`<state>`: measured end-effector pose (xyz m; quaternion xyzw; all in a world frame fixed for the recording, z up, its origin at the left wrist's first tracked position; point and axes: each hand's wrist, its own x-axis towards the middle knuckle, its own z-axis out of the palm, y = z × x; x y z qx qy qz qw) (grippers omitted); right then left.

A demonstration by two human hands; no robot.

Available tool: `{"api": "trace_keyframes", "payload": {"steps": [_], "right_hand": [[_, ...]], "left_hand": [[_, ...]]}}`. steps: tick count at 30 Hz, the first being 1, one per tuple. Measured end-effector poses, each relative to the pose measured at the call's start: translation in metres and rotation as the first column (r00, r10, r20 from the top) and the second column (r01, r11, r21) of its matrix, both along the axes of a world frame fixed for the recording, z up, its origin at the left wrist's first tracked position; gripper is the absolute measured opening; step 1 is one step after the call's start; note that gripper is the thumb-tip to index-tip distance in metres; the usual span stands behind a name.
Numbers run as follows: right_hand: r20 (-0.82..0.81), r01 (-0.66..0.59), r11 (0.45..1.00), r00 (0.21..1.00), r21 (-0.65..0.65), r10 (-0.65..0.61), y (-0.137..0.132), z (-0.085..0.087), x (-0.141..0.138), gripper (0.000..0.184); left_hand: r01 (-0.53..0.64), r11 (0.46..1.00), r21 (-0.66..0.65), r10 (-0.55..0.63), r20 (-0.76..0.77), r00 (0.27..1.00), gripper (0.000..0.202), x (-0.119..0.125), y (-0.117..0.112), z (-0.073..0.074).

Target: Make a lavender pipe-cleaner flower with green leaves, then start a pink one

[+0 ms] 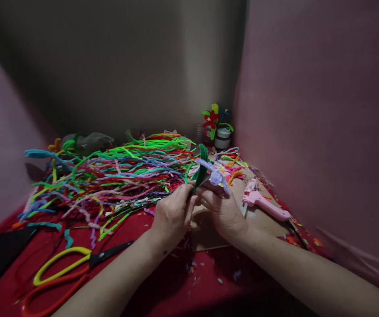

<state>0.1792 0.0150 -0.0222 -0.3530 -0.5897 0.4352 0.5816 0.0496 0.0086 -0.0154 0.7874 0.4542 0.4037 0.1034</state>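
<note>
"Any writing?"
"A red-and-white patch [208, 133] toward one o'clock, too small to read."
"And the flower [215, 177]?"
"Lilac, fuzzy, at twelve o'clock from the right hand [224, 213], which holds it (fingers hide its lower end). The left hand [172, 212] pinches a dark-green fuzzy strip [202, 165] alongside."

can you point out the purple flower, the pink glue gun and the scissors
Purple flower [216, 177], head view: its raised centre.
Pink glue gun [261, 201], head view: middle of its body.
Scissors [101, 256], head view: the pivot.
</note>
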Motion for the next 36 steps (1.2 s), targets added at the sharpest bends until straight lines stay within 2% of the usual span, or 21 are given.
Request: {"api": "trace_keyframes", "payload": {"steps": [3,6,10,13,16,18,22,25,27,32,36], "right_hand": [[-0.093,-0.014,0.999,0.996,-0.043,0.01,-0.003,0.003,0.001,0.024],[-0.056,0.018,0.999,0.998,-0.041,-0.02,-0.005,0.006,0.002,0.019],[0.048,0.048,0.995,0.997,0.091,-0.052,-0.005,0.007,0.002,0.021],[0.12,0.079,0.977,0.987,0.199,-0.104,-0.006,0.005,0.003,0.022],[0.188,0.113,0.965,0.969,0.236,-0.159,-0.007,0.004,0.003,0.02],[0.216,0.111,0.962,0.962,0.251,-0.167,-0.007,0.004,0.003,0.02],[0.192,0.031,0.962,0.978,0.271,-0.085,-0.006,0.007,0.003,0.022],[0.131,-0.084,0.97,0.99,0.228,0.055,-0.004,0.009,0.004,0.023],[0.07,-0.136,0.974,0.99,0.182,0.125,-0.001,0.009,0.005,0.022],[-0.198,-0.229,0.973,0.956,-0.042,0.216,0.008,0.004,0.006,0.011],[-0.296,-0.359,0.93,0.899,-0.081,0.321,0.012,0.004,0.008,0.013]], "left_hand": [[0.002,0.994,0.11,0.011,-0.116,0.993,0.026,-0.003,0.001,-0.004],[0.012,0.98,0.196,0.03,-0.21,0.977,0.031,-0.004,0.003,-0.006],[0.022,0.967,0.252,0.053,-0.286,0.957,0.03,-0.004,0.005,-0.008],[0.046,0.941,0.335,0.055,-0.286,0.957,0.026,-0.004,0.006,-0.01],[0.063,0.906,0.418,0.042,-0.238,0.97,0.021,-0.004,0.008,-0.011],[0.062,0.906,0.418,0.015,-0.18,0.984,0.021,-0.004,0.009,-0.01],[0.048,0.958,0.282,-0.048,-0.005,0.999,0.019,-0.003,0.007,-0.005],[0.039,0.997,0.069,-0.051,0.177,0.983,0.012,0.0,0.003,0.002],[0.074,0.994,-0.078,-0.047,0.307,0.951,0.009,0.002,0.0,0.005],[0.262,0.913,-0.311,-0.018,0.613,0.79,0.011,0.006,-0.006,0.013],[0.462,0.8,-0.383,0.001,0.771,0.637,0.014,0.007,-0.008,0.02]]}}
